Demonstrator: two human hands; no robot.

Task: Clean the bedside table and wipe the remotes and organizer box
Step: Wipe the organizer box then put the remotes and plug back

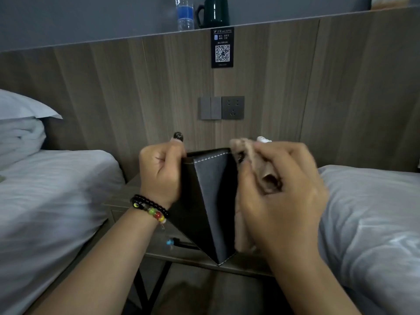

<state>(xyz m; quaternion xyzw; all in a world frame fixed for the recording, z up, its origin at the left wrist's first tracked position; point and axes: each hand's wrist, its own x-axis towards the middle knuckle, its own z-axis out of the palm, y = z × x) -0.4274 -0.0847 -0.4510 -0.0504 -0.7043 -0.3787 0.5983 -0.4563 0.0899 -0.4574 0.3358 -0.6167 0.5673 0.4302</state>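
Looking down from the head view, the left hand [160, 171] grips the far-left rim of the dark leather organizer box with white stitching [205, 201], lifted above the grey wooden bedside table [127, 201], probably so every side can be reached. The right hand [279, 201] clutches a crumpled beige cloth [256, 169] against the box's right face. White beds stand close on both sides, leaving little room.

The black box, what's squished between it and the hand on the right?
A brown cloth. The right hand grips it bunched against the black box, whose other side the left hand holds. The head view shows this.
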